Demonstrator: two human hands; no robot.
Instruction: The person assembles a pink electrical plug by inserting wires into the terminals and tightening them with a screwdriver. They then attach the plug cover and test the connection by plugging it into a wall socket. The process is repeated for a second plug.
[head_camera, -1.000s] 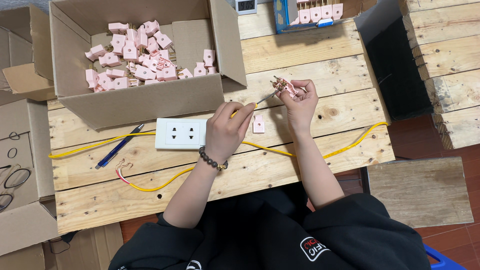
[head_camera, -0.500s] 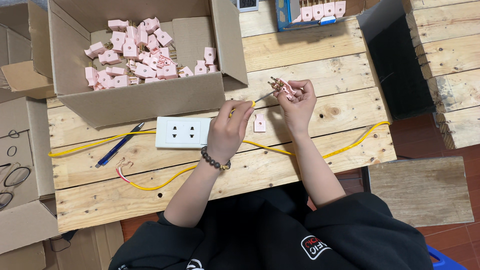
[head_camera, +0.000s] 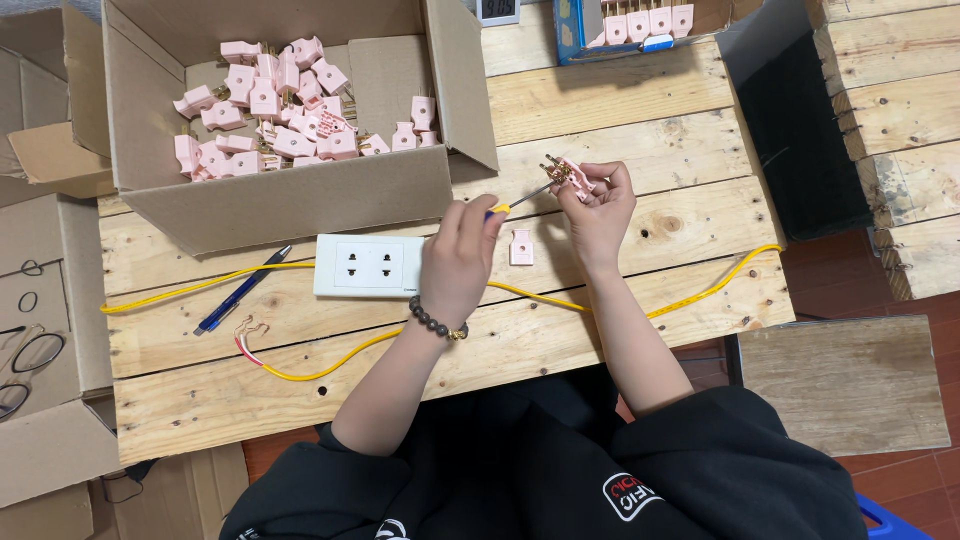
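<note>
Mid-job, by the look: left hand (head_camera: 462, 250) gripping a screwdriver (head_camera: 520, 198), tip at the pink plug (head_camera: 572, 177) pinched in right hand (head_camera: 600, 205) above the desk (head_camera: 620, 310). Plug open, prongs exposed; its cover piece (head_camera: 521, 247) lies on the desk, unfitted. Many loose plugs wait in the cardboard box (head_camera: 300, 205).

A large open brown cardboard box (head_camera: 290, 200) fills the upper left of the frame on the counter (head_camera: 600, 110), its flaps spread wide (pink plastic parts lie heaped inside). At the top edge, right of centre, sits a smaller blue box (head_camera: 640, 40) holding more pink pieces. Just left of it, a small grey-framed screen (head_camera: 497, 10) is cut off by the frame. Flattened brown cartons (head_camera: 40, 330) line the left edge.
</note>
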